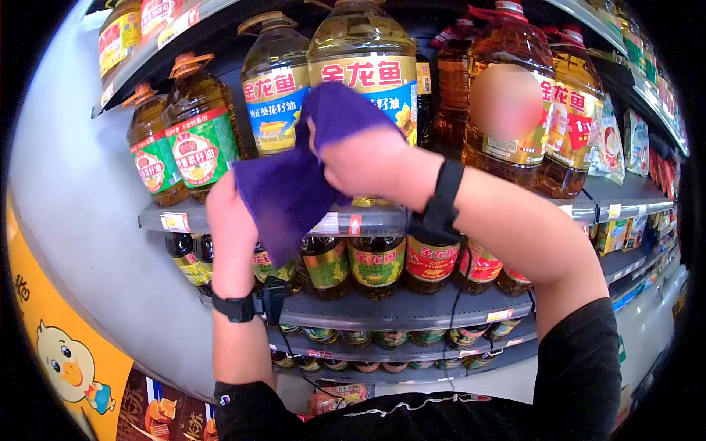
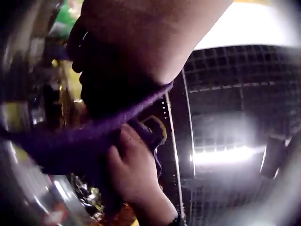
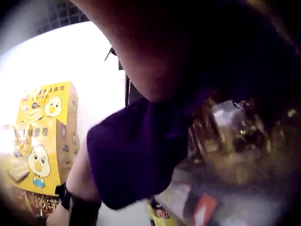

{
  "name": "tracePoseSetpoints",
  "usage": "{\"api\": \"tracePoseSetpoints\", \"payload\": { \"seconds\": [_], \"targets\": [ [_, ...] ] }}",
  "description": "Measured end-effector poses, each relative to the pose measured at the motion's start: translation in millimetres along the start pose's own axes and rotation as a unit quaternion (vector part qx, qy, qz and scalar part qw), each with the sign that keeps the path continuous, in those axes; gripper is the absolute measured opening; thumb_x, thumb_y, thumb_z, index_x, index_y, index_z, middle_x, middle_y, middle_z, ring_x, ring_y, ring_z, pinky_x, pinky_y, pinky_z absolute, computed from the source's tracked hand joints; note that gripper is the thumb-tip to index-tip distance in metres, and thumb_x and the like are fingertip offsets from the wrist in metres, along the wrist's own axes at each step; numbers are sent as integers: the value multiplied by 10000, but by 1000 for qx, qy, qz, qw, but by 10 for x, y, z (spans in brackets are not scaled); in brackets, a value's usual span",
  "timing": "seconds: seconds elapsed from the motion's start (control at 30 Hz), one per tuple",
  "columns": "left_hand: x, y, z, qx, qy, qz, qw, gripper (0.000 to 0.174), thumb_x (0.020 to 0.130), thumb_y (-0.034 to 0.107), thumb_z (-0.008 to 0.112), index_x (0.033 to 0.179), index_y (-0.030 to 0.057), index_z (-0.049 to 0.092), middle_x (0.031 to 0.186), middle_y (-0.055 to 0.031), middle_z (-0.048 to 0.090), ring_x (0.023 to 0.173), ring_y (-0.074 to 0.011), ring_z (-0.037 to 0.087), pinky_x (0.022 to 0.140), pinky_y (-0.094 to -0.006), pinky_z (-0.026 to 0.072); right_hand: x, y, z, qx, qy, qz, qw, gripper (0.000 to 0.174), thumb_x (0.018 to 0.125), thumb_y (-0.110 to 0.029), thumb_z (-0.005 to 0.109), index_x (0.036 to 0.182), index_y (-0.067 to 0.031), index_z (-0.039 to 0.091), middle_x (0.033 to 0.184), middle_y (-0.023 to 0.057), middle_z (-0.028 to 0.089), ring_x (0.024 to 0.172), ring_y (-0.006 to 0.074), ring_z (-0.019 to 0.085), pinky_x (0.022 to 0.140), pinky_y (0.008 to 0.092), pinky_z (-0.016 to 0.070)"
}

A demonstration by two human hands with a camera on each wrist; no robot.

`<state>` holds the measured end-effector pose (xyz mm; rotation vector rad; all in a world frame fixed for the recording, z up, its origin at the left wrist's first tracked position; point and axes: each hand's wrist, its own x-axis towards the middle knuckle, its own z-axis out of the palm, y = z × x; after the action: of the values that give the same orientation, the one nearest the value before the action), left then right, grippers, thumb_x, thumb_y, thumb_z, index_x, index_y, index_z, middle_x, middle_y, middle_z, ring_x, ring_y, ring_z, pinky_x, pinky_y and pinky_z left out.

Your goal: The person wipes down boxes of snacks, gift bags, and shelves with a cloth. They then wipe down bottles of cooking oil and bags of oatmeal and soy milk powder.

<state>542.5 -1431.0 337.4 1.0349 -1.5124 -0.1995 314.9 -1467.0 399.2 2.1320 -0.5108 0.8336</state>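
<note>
A purple cloth (image 1: 287, 195) hangs in folds between both hands, in front of large cooking oil bottles. My left hand (image 1: 232, 209) grips its left edge. My right hand (image 1: 360, 163) holds the upper part, where the cloth also drapes over the fingers. In the left wrist view, the cloth (image 2: 89, 141) stretches between the near left hand and the right hand (image 2: 134, 167). One corner of the cloth (image 3: 136, 155) hangs below the right hand in the right wrist view. Behind it stand a sunflower oil bottle (image 1: 268, 55) and a wider oil bottle (image 1: 364, 37).
Green-labelled oil bottles (image 1: 198, 140) stand to the left and a red-capped bottle (image 1: 507, 44) to the right. The shelf edge (image 1: 382, 220) runs just behind the cloth. Lower shelves hold smaller bottles (image 1: 376, 268). Yellow boxes with a duck (image 3: 40, 146) stand nearby.
</note>
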Motion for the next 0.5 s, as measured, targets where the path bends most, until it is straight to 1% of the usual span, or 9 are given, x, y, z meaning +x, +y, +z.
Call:
{"api": "tracePoseSetpoints", "payload": {
  "seconds": [0.03, 0.1, 0.13, 0.2, 0.27, 0.33, 0.4, 0.47, 0.5],
  "targets": [
    [-10, -54, -61, 0, -2, -1, 1000, 333, 909, 56, 567, 1231, 34, 649, 1148, -144, 706, 1072, -237, 662, 929, -395, 506, -121, -72, 103, 17, 30, -20, 999, 200, 683, -152, 652, 785, 15, 692, 957, 242, 635, 923, 396, 617, 839, 425, 519],
    [-36, 4, -161, 316, 87, 64, 943, 183, 853, 37, 549, 988, 12, 670, 949, -159, 703, 931, -308, 661, 822, -415, 505, -219, -168, 95, 21, -107, -23, 994, 243, 695, -160, 664, 848, 27, 688, 1010, 231, 624, 972, 392, 595, 866, 423, 504],
    [-55, 25, -157, 316, 88, 64, 943, 183, 853, 37, 549, 988, 12, 670, 949, -159, 703, 931, -308, 661, 822, -415, 505, -245, -172, 110, 60, -138, -10, 989, 264, 706, -167, 668, 877, 34, 672, 1052, 216, 613, 1012, 394, 570, 893, 427, 490],
    [-71, 89, -59, 262, 132, 153, 944, 191, 852, 5, 481, 970, 12, 631, 917, -148, 682, 848, -291, 662, 819, -370, 510, -197, -93, 103, 45, -82, -30, 995, 254, 704, -160, 668, 872, 29, 674, 1050, 215, 613, 1008, 392, 571, 898, 426, 485],
    [-101, 119, 38, 227, 114, 164, 953, 184, 853, 2, 493, 974, 8, 632, 918, -134, 682, 872, -266, 659, 830, -356, 507, -54, 94, 47, 38, 11, -32, 999, 253, 710, -167, 647, 876, 20, 685, 1054, 213, 612, 1001, 379, 569, 905, 441, 473],
    [-87, 125, 139, 196, 98, 170, 961, 178, 853, -1, 506, 979, 5, 632, 920, -120, 681, 896, -241, 657, 840, -342, 504, 129, 301, -198, -73, 38, -65, 994, 372, 780, -190, 585, 1095, -8, 662, 1243, 218, 602, 1068, 391, 602, 911, 424, 505],
    [-54, 93, 274, 65, 53, 132, 988, 175, 844, 12, 512, 972, -7, 630, 936, -152, 673, 926, -309, 651, 859, -374, 499, 186, 360, -350, -44, 38, 49, 997, 423, 787, -187, 600, 1194, -79, 635, 1331, 180, 572, 1091, 381, 615, 894, 400, 535],
    [54, 16, 388, 38, 18, 116, 992, 229, 896, 60, 535, 1087, -18, 633, 998, -147, 688, 994, -264, 657, 918, -348, 485, 202, 422, -319, -45, 179, 83, 979, 445, 778, -176, 625, 1221, -137, 634, 1355, 138, 557, 1103, 346, 609, 860, 388, 553],
    [147, -53, 492, -34, 4, 113, 993, 266, 922, 90, 539, 1146, -29, 620, 1055, -157, 689, 1026, -255, 654, 935, -347, 481, 184, 434, -333, -46, 214, 99, 971, 483, 780, -149, 625, 1259, -93, 593, 1389, 183, 514, 1162, 382, 560, 944, 428, 514]
  ]
}}
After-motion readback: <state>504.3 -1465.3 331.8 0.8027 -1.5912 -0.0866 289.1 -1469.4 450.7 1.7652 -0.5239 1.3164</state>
